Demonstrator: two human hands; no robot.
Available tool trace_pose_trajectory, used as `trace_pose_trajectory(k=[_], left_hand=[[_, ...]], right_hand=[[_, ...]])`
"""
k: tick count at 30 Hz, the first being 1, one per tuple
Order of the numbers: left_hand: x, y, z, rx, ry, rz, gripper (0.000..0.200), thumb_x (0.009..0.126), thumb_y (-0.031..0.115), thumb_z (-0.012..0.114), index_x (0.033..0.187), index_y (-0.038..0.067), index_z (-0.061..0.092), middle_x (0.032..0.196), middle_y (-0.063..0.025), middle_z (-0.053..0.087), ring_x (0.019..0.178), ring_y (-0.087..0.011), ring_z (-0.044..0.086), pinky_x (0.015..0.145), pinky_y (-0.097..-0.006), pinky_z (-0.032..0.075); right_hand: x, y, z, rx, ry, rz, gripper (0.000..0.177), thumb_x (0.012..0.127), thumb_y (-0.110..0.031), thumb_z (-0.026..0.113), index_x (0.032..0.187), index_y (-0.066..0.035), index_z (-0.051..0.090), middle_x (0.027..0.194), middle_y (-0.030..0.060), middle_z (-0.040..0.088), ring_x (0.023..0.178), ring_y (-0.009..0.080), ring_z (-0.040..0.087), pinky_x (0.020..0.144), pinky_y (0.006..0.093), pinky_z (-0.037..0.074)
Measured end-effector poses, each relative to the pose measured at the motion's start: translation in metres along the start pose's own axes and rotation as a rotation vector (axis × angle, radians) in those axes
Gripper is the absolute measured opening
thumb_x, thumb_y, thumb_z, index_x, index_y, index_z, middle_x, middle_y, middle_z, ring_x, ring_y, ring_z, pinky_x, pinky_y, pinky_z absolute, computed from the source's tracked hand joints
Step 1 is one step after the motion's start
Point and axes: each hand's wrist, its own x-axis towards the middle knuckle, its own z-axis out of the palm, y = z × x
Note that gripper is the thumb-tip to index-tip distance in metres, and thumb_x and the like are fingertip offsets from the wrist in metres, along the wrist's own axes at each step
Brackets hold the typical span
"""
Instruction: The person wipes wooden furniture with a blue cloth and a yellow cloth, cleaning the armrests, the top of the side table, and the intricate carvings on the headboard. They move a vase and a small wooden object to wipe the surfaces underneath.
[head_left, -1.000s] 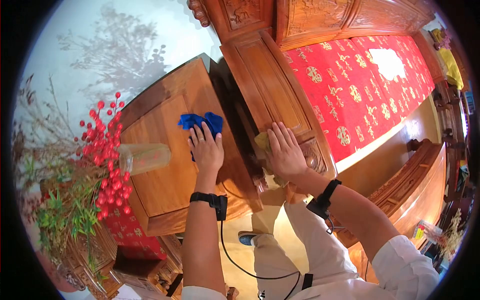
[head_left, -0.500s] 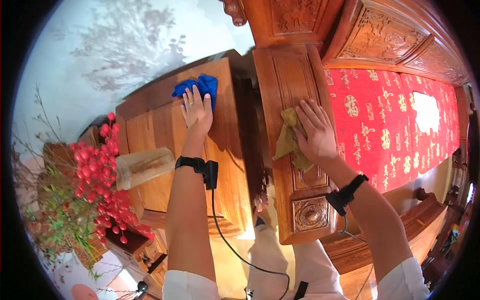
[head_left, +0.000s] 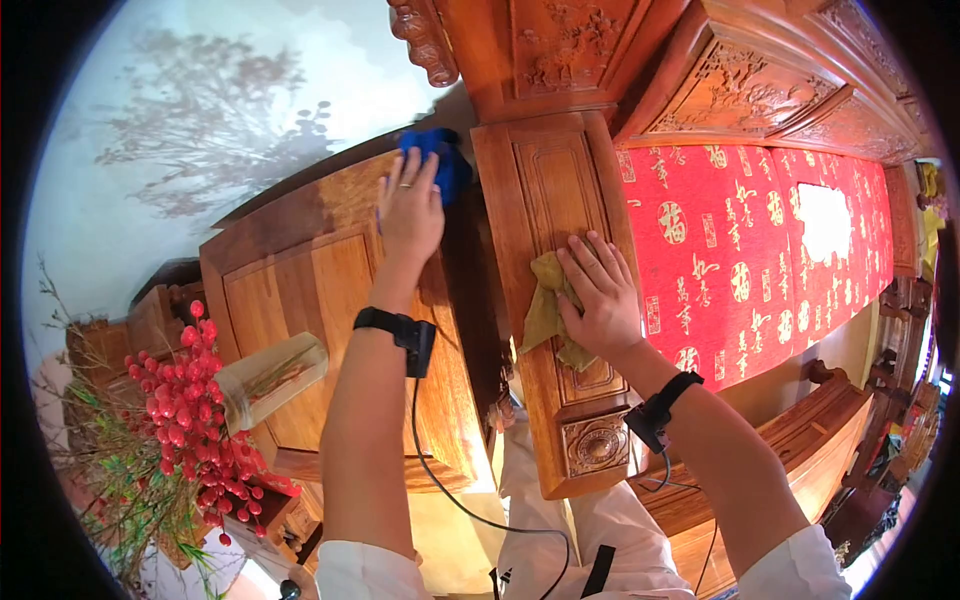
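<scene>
At the far edge of a wooden side table (head_left: 300,290), my left hand (head_left: 412,212) presses on a crumpled blue cloth (head_left: 455,170) and holds it under the fingers. The cloth bunches past the fingertips, over the table's corner. My right hand (head_left: 603,310) lies flat with fingers stretched out on the broad carved armrest (head_left: 560,190) of a wooden bench. Under its thumb and palm edge is a loosely folded olive-yellow cloth (head_left: 545,305). Both wrists wear black straps with a small device and a cable.
A clear glass vase (head_left: 270,380) with red berry stems (head_left: 185,400) and greenery stands on the side table, left of my arm. A red cushion (head_left: 720,260) with gold characters covers the bench seat. A dark gap (head_left: 478,300) separates table from armrest. Carved back panels (head_left: 740,90) rise behind.
My left hand has slid the blue cloth away from me to the table's far corner. My right hand and the olive-yellow cloth stay nearly in place on the armrest. The view has shifted slightly.
</scene>
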Motion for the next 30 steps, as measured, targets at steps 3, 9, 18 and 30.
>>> trace_pose_trajectory(k=[3,9,18,30], left_hand=[[-0.016,0.017,0.000,0.026,-0.015,0.163,0.042,0.099,0.016,0.056,0.140,0.007,0.058,0.154,-0.0130,0.049,0.141,-0.0362,0.045,0.118,-0.0542,0.033],[-0.108,0.025,-0.019,-0.122,0.019,-0.045,0.045,0.103,0.013,0.050,0.146,0.001,0.050,0.161,-0.0140,0.039,0.148,-0.0413,0.034,0.120,-0.0551,0.027],[-0.165,-0.058,-0.036,0.047,0.057,-0.427,0.046,0.102,0.016,0.050,0.148,0.012,0.052,0.162,-0.0115,0.039,0.150,-0.0411,0.030,0.119,-0.0609,0.024],[-0.055,-0.177,-0.046,0.134,0.112,-1.275,0.044,0.102,0.026,0.043,0.140,0.008,0.058,0.160,-0.0097,0.042,0.148,-0.0437,0.032,0.114,-0.0630,0.031]], right_hand=[[-0.001,0.000,-0.001,0.019,-0.009,0.004,0.055,0.082,-0.020,0.071,0.134,-0.005,0.062,0.144,0.0154,0.056,0.140,0.0374,0.046,0.118,0.0529,0.035],[-0.004,0.000,0.000,0.037,-0.015,0.020,0.056,0.081,-0.018,0.072,0.134,-0.005,0.062,0.146,0.0151,0.055,0.141,0.0375,0.045,0.118,0.0528,0.035],[-0.002,0.001,0.002,0.003,0.001,-0.008,0.058,0.079,-0.017,0.071,0.135,-0.003,0.061,0.145,0.0161,0.055,0.141,0.0387,0.045,0.118,0.0539,0.034],[-0.001,0.001,0.000,-0.010,-0.037,0.009,0.060,0.078,-0.017,0.071,0.135,-0.003,0.061,0.146,0.0163,0.054,0.142,0.0391,0.044,0.118,0.0542,0.034]])
